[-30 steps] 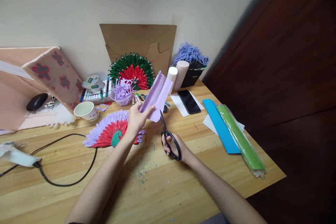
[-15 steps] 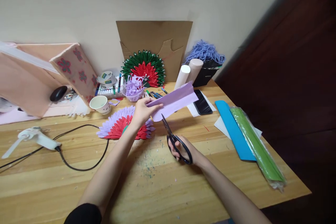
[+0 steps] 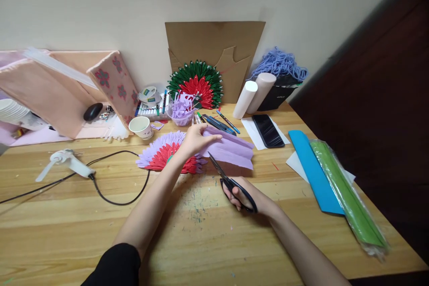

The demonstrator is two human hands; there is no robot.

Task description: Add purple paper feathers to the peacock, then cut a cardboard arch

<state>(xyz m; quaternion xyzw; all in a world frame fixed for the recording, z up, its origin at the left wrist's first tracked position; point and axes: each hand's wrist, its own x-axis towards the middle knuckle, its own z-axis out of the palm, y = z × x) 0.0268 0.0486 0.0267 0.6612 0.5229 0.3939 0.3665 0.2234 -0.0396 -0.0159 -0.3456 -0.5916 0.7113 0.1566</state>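
Note:
Between thumb and fingers, my left hand (image 3: pixel 195 140) pinches the left end of a folded strip of purple paper (image 3: pixel 233 149). Black-handled scissors (image 3: pixel 219 170) are in my right hand (image 3: pixel 243 194), fingers through the loops. Their blades look closed or nearly so, with the tip beside the lower edge of the paper; whether they touch I cannot tell. Under and beside my left wrist lies a fan-shaped piece of purple and red paper petals (image 3: pixel 164 152), partly covered by the hand.
Behind stand a paper cup (image 3: pixel 141 128), a bowl of purple scraps (image 3: pixel 182 111), a green-and-red petal fan (image 3: pixel 197 82) and white rolls (image 3: pixel 245 99). A phone (image 3: pixel 268 130) and blue paper (image 3: pixel 313 170) lie right. At left sits a glue gun (image 3: pixel 72 163) with its cord.
The purple paper's far end has swung downward, from slanting up to the right to drooping slightly. My view has shifted left, so the table's things appear further right. Both hands keep their holds.

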